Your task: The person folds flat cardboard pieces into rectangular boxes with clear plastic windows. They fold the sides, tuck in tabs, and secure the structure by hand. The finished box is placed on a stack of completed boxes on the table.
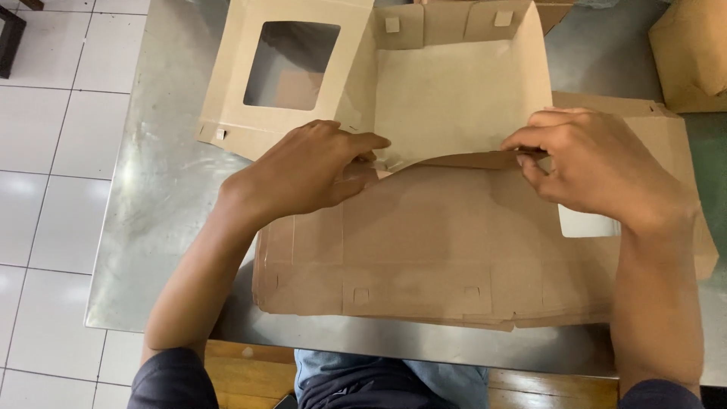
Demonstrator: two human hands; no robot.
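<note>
Your left hand [303,170] and right hand [591,167] both sit on the near flap [462,160] of the box blank [454,98], each about level with the other, so neither is nearer; each has its own end. The flap's long axis runs left to right across your view, from the left fingertips to the right fingertips. It bows upward in the middle between the 2 hands.

Left hand: closed in a pinch on the flap's left end, thumb tucked under, fingers on top. Right hand: closed in a pinch on the flap's right end, fingers curled over the edge.

The box blank lies straight ahead of both hands, away from you, on the metal table [159,197], its windowed lid panel [291,64] folded out to the left and tilted up. Directly under your wrists is a stack of flat blanks [424,257], touching the flap's near edge. Another cardboard box [693,53] sits far right, well apart.
</note>
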